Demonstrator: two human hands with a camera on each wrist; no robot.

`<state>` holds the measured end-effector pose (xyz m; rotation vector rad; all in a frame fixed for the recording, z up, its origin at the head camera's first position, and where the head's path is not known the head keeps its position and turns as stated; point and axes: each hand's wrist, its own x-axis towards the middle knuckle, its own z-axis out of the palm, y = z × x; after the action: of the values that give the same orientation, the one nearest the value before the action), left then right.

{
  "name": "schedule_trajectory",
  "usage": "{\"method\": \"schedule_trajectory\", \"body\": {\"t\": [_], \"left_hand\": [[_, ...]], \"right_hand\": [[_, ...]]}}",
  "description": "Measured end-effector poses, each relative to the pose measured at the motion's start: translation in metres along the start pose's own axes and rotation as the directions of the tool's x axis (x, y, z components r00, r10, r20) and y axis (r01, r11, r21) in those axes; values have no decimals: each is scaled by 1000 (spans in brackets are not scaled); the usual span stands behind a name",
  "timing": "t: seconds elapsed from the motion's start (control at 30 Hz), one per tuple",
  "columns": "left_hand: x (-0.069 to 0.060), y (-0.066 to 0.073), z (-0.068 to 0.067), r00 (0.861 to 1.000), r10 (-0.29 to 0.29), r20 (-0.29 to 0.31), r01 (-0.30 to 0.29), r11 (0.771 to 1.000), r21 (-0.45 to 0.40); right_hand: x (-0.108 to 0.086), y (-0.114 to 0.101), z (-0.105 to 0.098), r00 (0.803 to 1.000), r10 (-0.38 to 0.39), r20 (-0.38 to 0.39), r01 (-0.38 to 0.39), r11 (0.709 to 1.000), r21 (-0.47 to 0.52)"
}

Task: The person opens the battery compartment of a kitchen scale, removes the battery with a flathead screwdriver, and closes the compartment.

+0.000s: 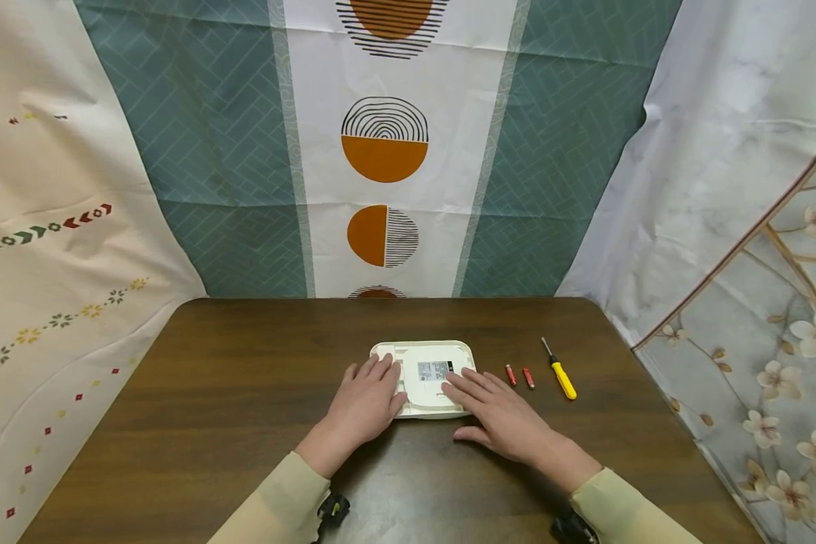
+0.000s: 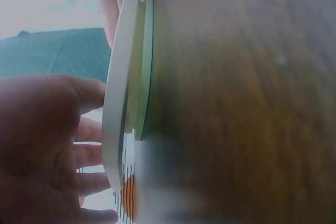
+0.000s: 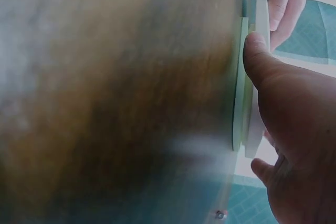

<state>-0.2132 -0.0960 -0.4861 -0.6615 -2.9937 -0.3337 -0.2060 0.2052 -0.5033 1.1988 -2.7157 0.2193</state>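
A flat white device (image 1: 421, 394) with rounded corners and a printed label (image 1: 435, 370) lies on the table, resembling an upturned kitchen scale. My left hand (image 1: 366, 400) rests its fingers on the device's left part. Across the right part lie the fingers of my right hand (image 1: 502, 415), its thumb near the front edge. Both hands have extended fingers, not curled round anything. In the left wrist view, the white rim (image 2: 116, 103) shows edge-on with a pale green layer (image 2: 147, 72) on the table side. The right wrist view shows my thumb (image 3: 257, 56) beside the rim.
Two small red batteries (image 1: 529, 378) lie right of the device. Beyond them is a screwdriver (image 1: 563, 381) with a yellow handle, its tip pointing away. The dark wooden table (image 1: 231, 385) ends at hanging patterned cloths (image 1: 384, 242) behind and at both sides.
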Motion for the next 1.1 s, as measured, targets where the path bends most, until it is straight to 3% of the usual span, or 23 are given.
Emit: {"method": "schedule_trajectory", "body": {"t": [0.2,0.47,0.73,1.1], "left_hand": [[-1,0,-4,1000,9,4,-9,1000,-12],[-11,-3,-10,1000,0,-16,-1,1000,-27],[-19,-7,-7,999,-32,29,34,998,-50],[-28,-8,-4,1000,-6,27,9,991,-131]], "right_hand": [[0,0,0,997,78,1,-78,996,43],[5,3,-3,981,191,42,-192,981,28],[6,3,-5,973,227,39,-229,971,62],[11,2,-3,960,245,138,-262,957,123]]}}
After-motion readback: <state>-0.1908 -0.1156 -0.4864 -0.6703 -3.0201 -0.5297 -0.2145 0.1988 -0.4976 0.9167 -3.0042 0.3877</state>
